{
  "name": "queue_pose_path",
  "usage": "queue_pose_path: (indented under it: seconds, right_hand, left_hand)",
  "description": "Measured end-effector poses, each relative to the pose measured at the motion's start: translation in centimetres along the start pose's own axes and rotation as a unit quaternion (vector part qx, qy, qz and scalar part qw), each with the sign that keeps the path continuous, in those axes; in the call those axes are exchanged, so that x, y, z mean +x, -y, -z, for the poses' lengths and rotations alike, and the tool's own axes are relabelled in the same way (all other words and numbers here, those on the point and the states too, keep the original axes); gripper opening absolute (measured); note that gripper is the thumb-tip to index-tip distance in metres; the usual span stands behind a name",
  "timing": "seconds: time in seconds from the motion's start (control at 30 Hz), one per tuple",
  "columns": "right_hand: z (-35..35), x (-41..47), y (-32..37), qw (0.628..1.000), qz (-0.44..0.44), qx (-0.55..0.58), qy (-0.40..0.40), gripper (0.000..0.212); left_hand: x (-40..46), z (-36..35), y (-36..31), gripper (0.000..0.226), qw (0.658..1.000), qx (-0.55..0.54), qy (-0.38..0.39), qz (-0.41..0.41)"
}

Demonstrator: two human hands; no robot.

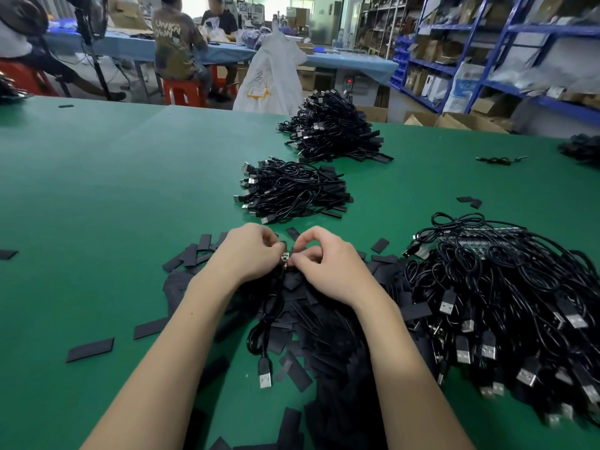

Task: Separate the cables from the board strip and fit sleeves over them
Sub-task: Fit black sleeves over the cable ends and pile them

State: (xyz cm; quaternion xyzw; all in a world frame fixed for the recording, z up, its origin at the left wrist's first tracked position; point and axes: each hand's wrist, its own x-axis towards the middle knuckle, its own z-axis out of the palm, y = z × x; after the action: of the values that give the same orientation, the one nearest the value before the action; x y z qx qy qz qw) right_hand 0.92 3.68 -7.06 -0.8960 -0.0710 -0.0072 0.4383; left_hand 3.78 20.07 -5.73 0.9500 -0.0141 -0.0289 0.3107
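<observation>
My left hand and my right hand meet over the middle of the green table, both pinching one small circuit board at the end of a black cable. That cable loops down toward me and ends in a USB plug. A black sleeve sits just below the board, under my right fingers; how far it covers the cable is hidden. Flat black sleeves lie heaped beneath my wrists. At the right is a big pile of cables joined to a board strip.
Two piles of sleeved cables lie beyond my hands, a nearer pile and a farther pile. Loose sleeves are scattered on the green mat. People sit at a blue table behind; shelving lines the right.
</observation>
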Motion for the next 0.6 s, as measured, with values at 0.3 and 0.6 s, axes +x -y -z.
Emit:
queue_pose_path:
  seconds: [0.3,0.6]
  right_hand:
    - [3.3,-0.6,-1.8,0.965,-0.103,-0.207,-0.122,0.027]
    - [4.0,-0.6,-2.6,0.967,-0.159,-0.152,-0.126,0.025]
  left_hand:
    - [-0.8,-0.6,-0.5,0.014,1.000,0.029,-0.002,-0.003]
    - [-0.8,-0.2,-1.1,0.019,0.986,-0.156,0.051,-0.008]
